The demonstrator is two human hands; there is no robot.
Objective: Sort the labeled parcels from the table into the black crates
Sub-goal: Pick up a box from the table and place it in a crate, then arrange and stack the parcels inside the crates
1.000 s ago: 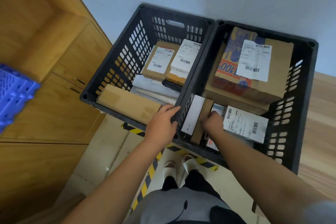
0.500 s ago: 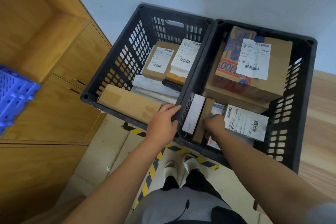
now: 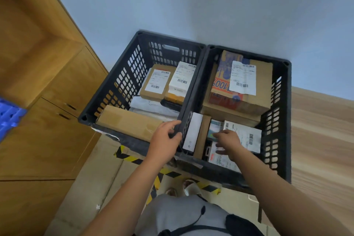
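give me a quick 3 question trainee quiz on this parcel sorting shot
1. True or false: the left hand grips the rim where the two black crates meet.
2. Which crate holds the big cardboard box with the colourful print? A) left crate B) right crate
3. Fill in: the right hand reaches into the ___ crate, beside the upright white box.

Key: 1 true; 2 B; 3 right

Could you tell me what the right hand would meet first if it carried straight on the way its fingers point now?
Probably the upright brown box standing beside the white box; the right hand points leftward across the right crate, though depth is unclear.
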